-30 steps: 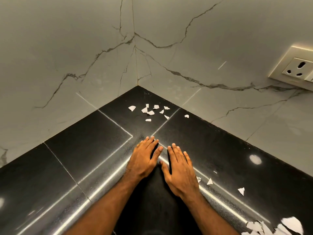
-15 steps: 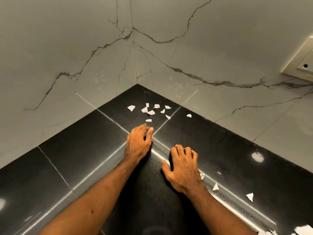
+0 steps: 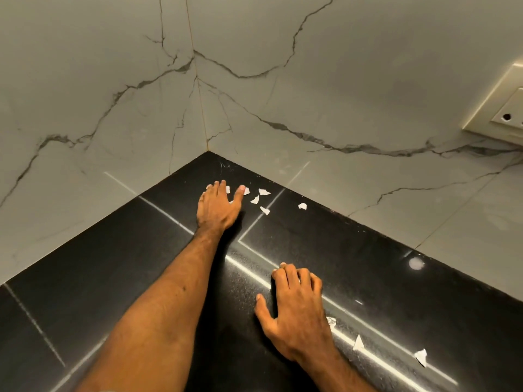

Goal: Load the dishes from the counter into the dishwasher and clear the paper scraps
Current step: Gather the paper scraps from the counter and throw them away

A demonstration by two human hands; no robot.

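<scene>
Black polished stone forms the counter (image 3: 368, 250), which runs into the corner (image 3: 208, 151) where two grey-veined marble walls (image 3: 339, 80) meet.

The left hand (image 3: 216, 206) lies palm down just in front of that corner. Its fingers are straight and close together and the thumb is spread out to the side. It rests on the nearest of the white paper scraps (image 3: 263, 192), and one piece shows in the gap between forefinger and thumb. More of these scraps lie loose on the stone just to the right of the thumb, and a single scrap (image 3: 302, 205) sits a little further right, close to the wall.

The right hand (image 3: 297, 309) is well back from the corner, towards the person. Its fingers are bent at the knuckles with the tips down on the counter, and the thumb sticks out to the left. Whether anything is caught under the curled fingers cannot be told.

A crumpled scrap (image 3: 331, 321) lies against the right edge of that hand. Two more torn pieces (image 3: 358, 342) lie apart on the stone beyond it, further still from the corner.

High on the right-hand wall, far from the corner, a cream socket plate (image 3: 506, 108) is cut off by the frame edge.
</scene>
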